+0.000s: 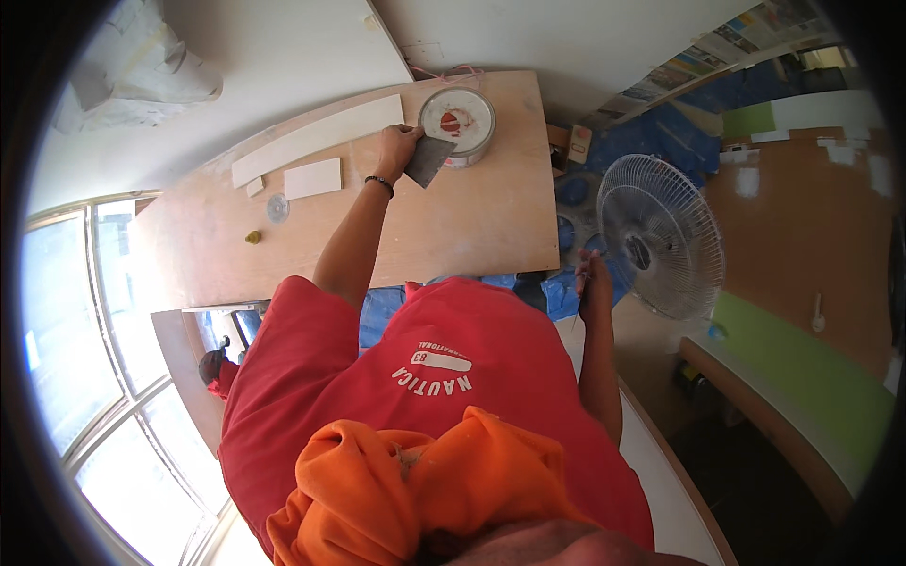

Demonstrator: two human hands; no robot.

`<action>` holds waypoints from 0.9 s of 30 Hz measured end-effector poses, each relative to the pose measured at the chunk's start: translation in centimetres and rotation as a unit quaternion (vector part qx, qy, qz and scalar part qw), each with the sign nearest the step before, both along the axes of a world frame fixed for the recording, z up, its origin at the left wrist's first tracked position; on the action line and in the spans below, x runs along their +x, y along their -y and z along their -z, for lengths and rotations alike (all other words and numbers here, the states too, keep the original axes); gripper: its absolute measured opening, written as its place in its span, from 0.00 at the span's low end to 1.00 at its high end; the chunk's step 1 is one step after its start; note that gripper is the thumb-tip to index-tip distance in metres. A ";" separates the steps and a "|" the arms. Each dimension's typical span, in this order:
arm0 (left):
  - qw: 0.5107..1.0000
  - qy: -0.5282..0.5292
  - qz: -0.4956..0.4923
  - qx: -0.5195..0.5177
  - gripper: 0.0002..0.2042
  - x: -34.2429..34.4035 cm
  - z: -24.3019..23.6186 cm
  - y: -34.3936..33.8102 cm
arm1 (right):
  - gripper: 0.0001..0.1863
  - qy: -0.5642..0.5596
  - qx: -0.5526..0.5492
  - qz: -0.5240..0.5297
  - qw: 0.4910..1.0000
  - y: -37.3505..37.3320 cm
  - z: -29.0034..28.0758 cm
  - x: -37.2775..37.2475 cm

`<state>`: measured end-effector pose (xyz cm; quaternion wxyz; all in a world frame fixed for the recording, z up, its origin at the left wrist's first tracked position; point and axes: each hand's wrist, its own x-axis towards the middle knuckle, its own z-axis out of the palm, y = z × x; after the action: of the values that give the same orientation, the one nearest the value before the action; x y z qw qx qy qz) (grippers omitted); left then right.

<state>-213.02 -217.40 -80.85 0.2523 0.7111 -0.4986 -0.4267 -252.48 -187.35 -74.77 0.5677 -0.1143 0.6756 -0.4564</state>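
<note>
My left hand (400, 143) reaches out over a wooden board table and is closed on a flat, square-edged grey putty knife (430, 161). Its blade overlaps the near left rim of a round tub (479, 141), whose pale top has a reddish patch in the middle. Whether the blade touches the tub, I cannot tell. Off the table's right edge, beside a standing fan (661, 236), my right hand (594, 286) hangs low with its fingers curled. Something thin and dark shows at those fingers, too small to name.
On the wooden table (453, 231) lie a long pale strip (321, 138), a short pale board (312, 178), a small block (255, 187), a clear disc (277, 208) and a small yellowish object (253, 237). Blue sheeting (661, 141) covers floor beyond the fan. Windows (71, 321) stand left.
</note>
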 end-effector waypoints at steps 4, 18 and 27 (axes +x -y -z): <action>0.997 -0.071 -0.030 0.026 0.21 -0.4 -0.6 -0.4 | 0.27 0.045 -0.091 -0.150 0.983 10.7 1.0 3.2; 0.997 -0.066 0.030 -0.003 0.20 -0.1 -2.4 -0.9 | 0.16 0.100 -0.046 -0.098 0.989 24.8 2.9 13.2; 0.990 -0.068 0.091 -0.088 0.17 -3.0 -4.1 -6.2 | 0.21 0.043 -0.066 -0.096 0.992 20.6 -0.5 10.0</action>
<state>-216.06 -211.25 -76.71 0.3071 0.6072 -0.5788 -0.4494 -242.47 -207.95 -74.27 0.6284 -0.1960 0.6047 -0.4483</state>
